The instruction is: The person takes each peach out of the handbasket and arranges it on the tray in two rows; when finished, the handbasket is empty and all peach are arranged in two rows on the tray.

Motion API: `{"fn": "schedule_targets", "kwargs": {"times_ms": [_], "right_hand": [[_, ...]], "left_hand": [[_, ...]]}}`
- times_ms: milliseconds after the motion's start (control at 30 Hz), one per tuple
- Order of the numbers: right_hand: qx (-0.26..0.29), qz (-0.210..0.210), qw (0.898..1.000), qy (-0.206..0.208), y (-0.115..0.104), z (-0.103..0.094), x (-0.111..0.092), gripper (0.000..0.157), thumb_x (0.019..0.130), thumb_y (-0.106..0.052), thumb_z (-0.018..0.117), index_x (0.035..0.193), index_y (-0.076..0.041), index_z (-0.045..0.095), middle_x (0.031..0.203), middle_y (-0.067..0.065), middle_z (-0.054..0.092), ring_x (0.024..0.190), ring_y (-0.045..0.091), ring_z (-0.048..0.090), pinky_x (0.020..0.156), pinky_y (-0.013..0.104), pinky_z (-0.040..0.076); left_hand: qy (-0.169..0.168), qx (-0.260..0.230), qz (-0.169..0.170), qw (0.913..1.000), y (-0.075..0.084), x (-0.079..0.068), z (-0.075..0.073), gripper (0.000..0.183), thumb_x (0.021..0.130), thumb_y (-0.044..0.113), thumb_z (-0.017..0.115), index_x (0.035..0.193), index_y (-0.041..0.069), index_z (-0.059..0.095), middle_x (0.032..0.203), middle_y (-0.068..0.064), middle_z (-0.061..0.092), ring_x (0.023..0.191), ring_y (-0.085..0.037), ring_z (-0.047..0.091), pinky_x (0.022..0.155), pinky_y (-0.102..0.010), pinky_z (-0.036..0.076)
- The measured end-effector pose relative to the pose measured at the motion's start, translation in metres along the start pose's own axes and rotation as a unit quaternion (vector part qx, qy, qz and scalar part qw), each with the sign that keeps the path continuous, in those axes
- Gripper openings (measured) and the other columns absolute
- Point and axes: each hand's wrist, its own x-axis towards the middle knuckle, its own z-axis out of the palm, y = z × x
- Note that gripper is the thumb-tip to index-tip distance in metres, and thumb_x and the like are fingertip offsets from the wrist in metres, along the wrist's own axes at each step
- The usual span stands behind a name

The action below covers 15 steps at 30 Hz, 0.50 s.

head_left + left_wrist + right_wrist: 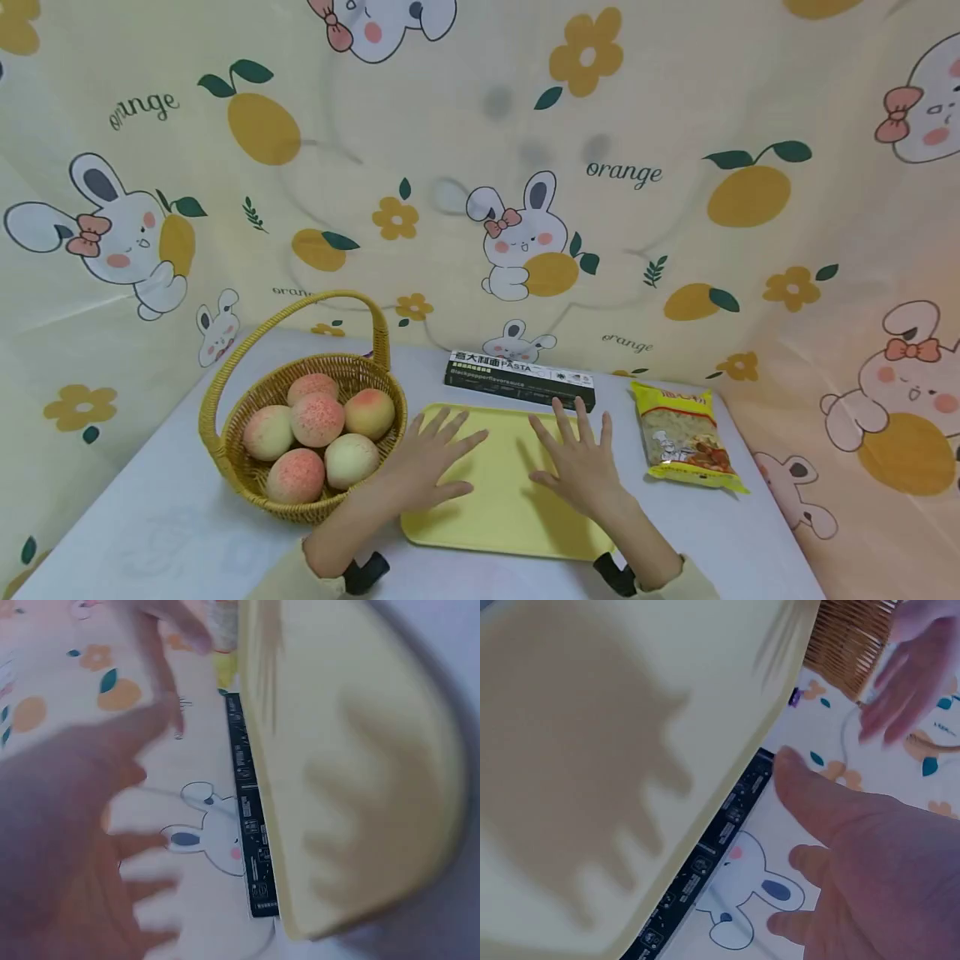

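Observation:
Both hands are held over a pale yellow rectangular tray (498, 492), with fingers straight and spread and palms facing down. My left hand (427, 462) is above the tray's left side, close to the basket. Over the right side is my right hand (577, 467). Neither holds anything, and their shadows fall on the tray surface. In the left wrist view, the left hand (75, 825) appears blurred beside the tray (322, 705). The right wrist view shows the right hand (885, 870) with its thumb extended and the tray (727, 667) bare.
A woven basket (352, 364) with a tall handle holds several peaches (317, 419) at the left. Behind the tray lies a black-and-white pasta box (517, 382). A yellow food packet (682, 437) lies to the right. A patterned cloth (450, 125) hangs behind the white table (172, 533).

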Motion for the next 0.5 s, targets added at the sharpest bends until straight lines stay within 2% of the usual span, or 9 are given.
{"fn": "schedule_targets", "kwargs": {"times_ms": [33, 67, 133, 167, 233, 267, 367, 500], "right_hand": [[0.007, -0.002, 1.0, 0.002, 0.0, 0.001, 0.0, 0.077, 0.086, -0.054, 0.071, 0.15, -0.02, 0.047, 0.157, 0.022, 0.032, 0.144, 0.051, 0.02, 0.107, 0.076, 0.013], [0.009, -0.005, 1.0, 0.003, 0.0, 0.002, 0.0, 0.077, 0.086, -0.054, 0.071, 0.15, -0.019, 0.047, 0.156, 0.022, 0.033, 0.144, 0.051, 0.02, 0.106, 0.076, 0.012], [0.02, -0.01, 1.0, 0.008, 0.0, 0.005, 0.001, 0.077, 0.084, -0.052, 0.073, 0.148, -0.017, 0.049, 0.155, 0.023, 0.035, 0.143, 0.051, 0.021, 0.106, 0.076, 0.012], [0.024, -0.012, 1.0, 0.009, 0.0, 0.006, 0.001, 0.077, 0.084, -0.051, 0.074, 0.148, -0.016, 0.049, 0.154, 0.023, 0.036, 0.143, 0.052, 0.021, 0.106, 0.077, 0.011], [0.024, -0.015, 1.0, 0.013, 0.0, 0.009, 0.001, 0.076, 0.084, -0.051, 0.074, 0.147, -0.015, 0.05, 0.153, 0.024, 0.038, 0.142, 0.052, 0.023, 0.106, 0.077, 0.011], [0.023, -0.015, 1.0, 0.013, 0.001, 0.01, 0.0, 0.076, 0.084, -0.051, 0.074, 0.147, -0.015, 0.05, 0.153, 0.024, 0.038, 0.142, 0.052, 0.023, 0.106, 0.077, 0.01], [0.023, -0.014, 1.0, 0.009, 0.001, 0.011, 0.0, 0.075, 0.084, -0.051, 0.073, 0.146, -0.015, 0.051, 0.152, 0.024, 0.039, 0.142, 0.052, 0.023, 0.106, 0.077, 0.01], [0.026, -0.013, 1.0, -0.004, -0.001, 0.009, -0.002, 0.075, 0.085, -0.051, 0.073, 0.148, -0.016, 0.05, 0.152, 0.024, 0.039, 0.143, 0.052, 0.021, 0.106, 0.077, 0.011]], "left_hand": [[-0.01, -0.058, 0.005, 0.9982, -0.001, -0.009, -0.003, 0.061, 0.097, 0.048, 0.061, 0.15, 0.022, 0.047, 0.153, -0.01, 0.043, 0.142, -0.035, 0.036, 0.111, -0.06, 0.029], [-0.017, -0.121, 0.008, 0.9925, -0.003, -0.019, -0.005, 0.054, 0.099, 0.044, 0.059, 0.146, 0.018, 0.051, 0.147, -0.01, 0.05, 0.136, -0.032, 0.044, 0.108, -0.055, 0.036], [-0.017, -0.233, -0.004, 0.9723, -0.007, -0.045, -0.012, 0.043, 0.102, 0.038, 0.056, 0.137, 0.013, 0.059, 0.133, -0.007, 0.062, 0.123, -0.023, 0.056, 0.101, -0.045, 0.046], [-0.006, -0.279, -0.013, 0.9601, -0.01, -0.058, -0.016, 0.037, 0.103, 0.035, 0.056, 0.131, 0.012, 0.063, 0.125, -0.005, 0.066, 0.116, -0.02, 0.06, 0.096, -0.041, 0.05], [0.034, -0.338, -0.032, 0.9399, -0.016, -0.084, -0.022, 0.029, 0.103, 0.03, 0.057, 0.122, 0.012, 0.068, 0.114, 0.0, 0.07, 0.104, -0.014, 0.064, 0.087, -0.035, 0.054], [0.057, -0.359, -0.04, 0.9309, -0.02, -0.096, -0.025, 0.024, 0.103, 0.025, 0.057, 0.119, 0.011, 0.069, 0.11, 0.001, 0.071, 0.1, -0.013, 0.065, 0.084, -0.033, 0.054], [0.119, -0.377, -0.069, 0.9159, -0.03, -0.13, -0.034, 0.017, 0.101, 0.013, 0.059, 0.113, 0.009, 0.07, 0.104, 0.003, 0.072, 0.094, -0.009, 0.066, 0.079, -0.028, 0.054], [0.158, -0.354, -0.144, 0.9104, -0.044, -0.17, -0.044, 0.015, 0.099, 0.006, 0.06, 0.109, 0.006, 0.071, 0.1, 0.001, 0.072, 0.09, -0.006, 0.065, 0.077, -0.025, 0.052]]}}
